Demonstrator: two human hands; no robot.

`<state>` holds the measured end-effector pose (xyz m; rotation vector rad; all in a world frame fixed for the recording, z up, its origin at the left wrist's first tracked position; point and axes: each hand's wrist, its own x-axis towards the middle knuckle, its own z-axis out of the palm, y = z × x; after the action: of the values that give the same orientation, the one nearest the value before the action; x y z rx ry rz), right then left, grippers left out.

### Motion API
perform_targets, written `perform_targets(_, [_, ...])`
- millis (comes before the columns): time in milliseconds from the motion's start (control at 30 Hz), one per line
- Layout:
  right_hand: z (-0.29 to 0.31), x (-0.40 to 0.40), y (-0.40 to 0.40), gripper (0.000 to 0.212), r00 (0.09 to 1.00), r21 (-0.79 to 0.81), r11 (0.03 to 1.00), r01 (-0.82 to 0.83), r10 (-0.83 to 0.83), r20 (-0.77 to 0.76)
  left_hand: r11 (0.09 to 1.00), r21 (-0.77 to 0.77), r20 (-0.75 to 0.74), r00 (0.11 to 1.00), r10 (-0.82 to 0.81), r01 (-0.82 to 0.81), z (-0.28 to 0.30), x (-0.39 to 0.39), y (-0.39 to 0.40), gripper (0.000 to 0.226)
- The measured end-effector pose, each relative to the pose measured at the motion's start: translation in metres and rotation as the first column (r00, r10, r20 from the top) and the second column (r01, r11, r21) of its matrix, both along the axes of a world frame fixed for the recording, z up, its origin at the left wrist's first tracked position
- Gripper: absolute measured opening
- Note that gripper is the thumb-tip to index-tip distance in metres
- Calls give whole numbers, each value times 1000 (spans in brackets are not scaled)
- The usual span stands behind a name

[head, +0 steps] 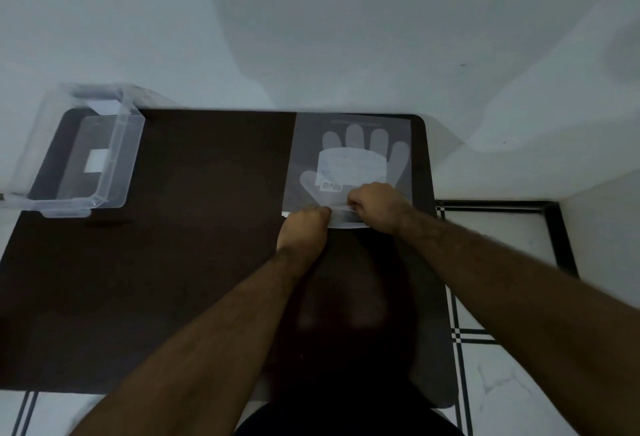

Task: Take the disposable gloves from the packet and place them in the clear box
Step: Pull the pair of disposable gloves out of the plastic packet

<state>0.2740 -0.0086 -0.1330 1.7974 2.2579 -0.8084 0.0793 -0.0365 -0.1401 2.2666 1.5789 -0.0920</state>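
Now both hands [341, 214] pinch packet [349, 165] edge; clear box [114, 172] far left.

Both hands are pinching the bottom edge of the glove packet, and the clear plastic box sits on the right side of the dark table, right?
Not quite. The head view shows the clear plastic box on the left side of the dark table. Both the left hand and right hand do pinch the see-through glove packet.
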Motion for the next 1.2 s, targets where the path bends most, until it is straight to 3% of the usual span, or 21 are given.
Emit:
perform_targets(200, [-3, -3, 1, 18, 999, 1, 999, 47, -47, 11, 997, -5, -82, 993, -82, 81, 4, 6, 11, 20])
perform_targets(633, [2, 1, 2, 22, 997, 36, 997, 70, -69, -14, 952, -89, -203, 930, -306, 294, 1, 17, 30, 27])
perform_targets(867, [0, 0, 4, 21, 998, 33, 997, 67, -67, -2, 912, -27, -260, 878, -402, 410, -3, 18, 33, 25])
perform_targets(1000, [-1, 3, 7, 19, 996, 13, 997, 72, -71, -52, 917, 31, -216, 899, -381, 397, -3, 18, 32, 26])
perform_targets(1133, [-2, 8, 17, 34, 971, 217, 954, 206, -173, -164, 930, 69, -138, 927, -350, 361, -3, 15, 31, 27])
perform_targets(1200, [0, 5, 27, 43, 974, 241, 946, 216, -190, -124, 933, 82, -108, 933, -342, 351, -2, 12, 31, 27])
